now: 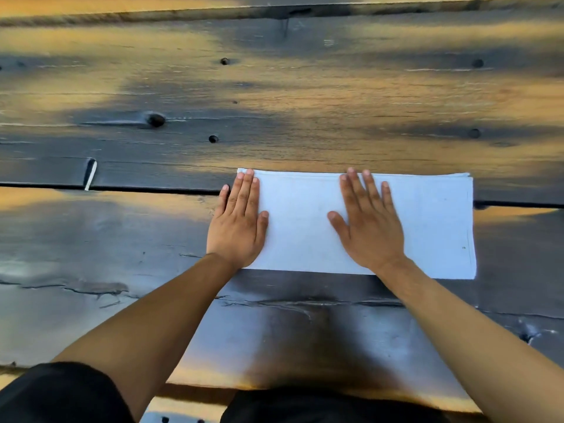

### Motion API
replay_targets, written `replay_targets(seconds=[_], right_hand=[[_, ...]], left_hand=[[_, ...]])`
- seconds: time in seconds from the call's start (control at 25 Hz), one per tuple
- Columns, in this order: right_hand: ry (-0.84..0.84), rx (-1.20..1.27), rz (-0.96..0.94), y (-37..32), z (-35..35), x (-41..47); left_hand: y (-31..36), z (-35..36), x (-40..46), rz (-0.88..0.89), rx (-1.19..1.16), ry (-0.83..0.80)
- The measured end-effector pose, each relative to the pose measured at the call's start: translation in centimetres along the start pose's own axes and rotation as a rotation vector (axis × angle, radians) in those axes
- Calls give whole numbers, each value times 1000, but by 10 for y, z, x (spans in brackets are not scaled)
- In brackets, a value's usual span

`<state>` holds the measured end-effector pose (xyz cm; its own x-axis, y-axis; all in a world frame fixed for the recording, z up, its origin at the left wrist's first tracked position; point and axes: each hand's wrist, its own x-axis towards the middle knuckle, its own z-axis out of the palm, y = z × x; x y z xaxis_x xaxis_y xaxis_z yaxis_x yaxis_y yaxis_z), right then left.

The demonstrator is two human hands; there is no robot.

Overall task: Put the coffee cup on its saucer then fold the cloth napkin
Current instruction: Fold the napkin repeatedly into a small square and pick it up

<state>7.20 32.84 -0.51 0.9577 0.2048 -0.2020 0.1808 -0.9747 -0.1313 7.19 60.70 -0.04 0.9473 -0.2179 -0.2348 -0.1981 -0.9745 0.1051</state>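
A white cloth napkin (pixel 433 227) lies flat on the dark wooden table as a long folded rectangle, its layered fold edge along the far side. My left hand (pixel 239 221) rests palm down on the napkin's left end, fingers together and straight. My right hand (pixel 370 224) presses flat on the napkin's middle, fingers spread a little. Neither hand grips anything. No coffee cup or saucer is in view.
The table (pixel 274 102) is made of dark weathered planks with knots, cracks and a gap running left to right under the napkin. Its near edge (pixel 274 387) is just in front of my lap.
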Motion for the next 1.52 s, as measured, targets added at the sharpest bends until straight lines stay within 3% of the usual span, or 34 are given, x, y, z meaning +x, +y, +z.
replay_targets(seconds=[0.24,0.44,0.6,0.76,0.84,1.04,1.28,1.52], right_hand=[[8,-23,250,110,-11,-35],[-6,-49,257,116,-15,-32],[123,40,333,37,-13,-11],[114,135,-4,-105,-4,21],[69,132,-102,-132,4,27],[74,4,-110,-54,8,12],[87,-1,274,84,-1,-30],[122,113,447,83,-4,-31]], left_hand=[[-1,4,0,4,-3,18],[-1,5,1,7,-22,37],[-1,6,1,7,-28,52],[-4,9,1,9,-25,70],[-5,10,0,12,-24,76],[-4,9,1,22,-41,72],[-3,9,0,16,-28,79],[-7,9,-3,63,-162,143]])
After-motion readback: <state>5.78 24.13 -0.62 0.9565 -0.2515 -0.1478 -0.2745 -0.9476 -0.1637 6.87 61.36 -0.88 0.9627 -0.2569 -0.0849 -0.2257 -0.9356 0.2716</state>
